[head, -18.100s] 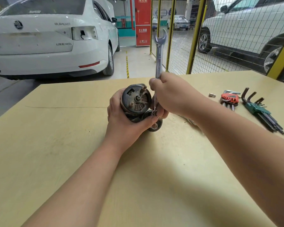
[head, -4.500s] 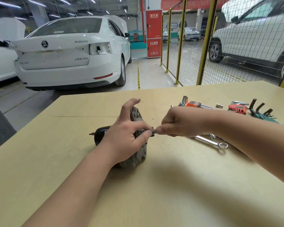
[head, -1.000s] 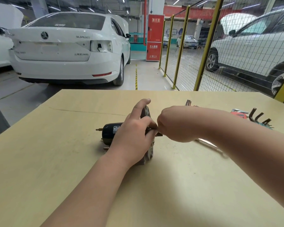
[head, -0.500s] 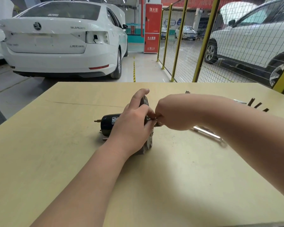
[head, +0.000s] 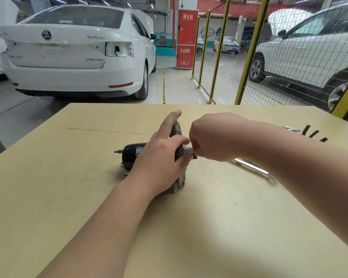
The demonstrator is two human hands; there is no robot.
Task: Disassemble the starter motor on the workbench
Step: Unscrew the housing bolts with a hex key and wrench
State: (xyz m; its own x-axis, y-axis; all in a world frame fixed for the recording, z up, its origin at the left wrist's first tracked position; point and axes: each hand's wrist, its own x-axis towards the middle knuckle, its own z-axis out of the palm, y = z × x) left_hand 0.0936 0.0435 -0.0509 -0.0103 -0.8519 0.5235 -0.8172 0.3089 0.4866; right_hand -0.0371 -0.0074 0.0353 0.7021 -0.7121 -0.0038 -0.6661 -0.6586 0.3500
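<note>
The starter motor (head: pixel 132 155) lies on its side near the middle of the workbench (head: pixel 68 197), its black cylindrical body bearing a small white label and short studs poking out of the left end. At its right end a flat grey flange plate (head: pixel 178 129) stands on edge, and a short metal shaft stub (head: pixel 189 151) juts from it to the right. The left hand (head: pixel 161 157) wraps over the body at the flange, thumb and fingers closed around it while the index finger sticks up along the plate's face. The right hand (head: pixel 213 137) is curled, its fingertips pinching something at the shaft stub; what exactly they hold is hidden. A wrench (head: pixel 251 167) lies on the bench just beyond the right forearm, and dark hex key ends (head: pixel 313 134) show farther right.
</note>
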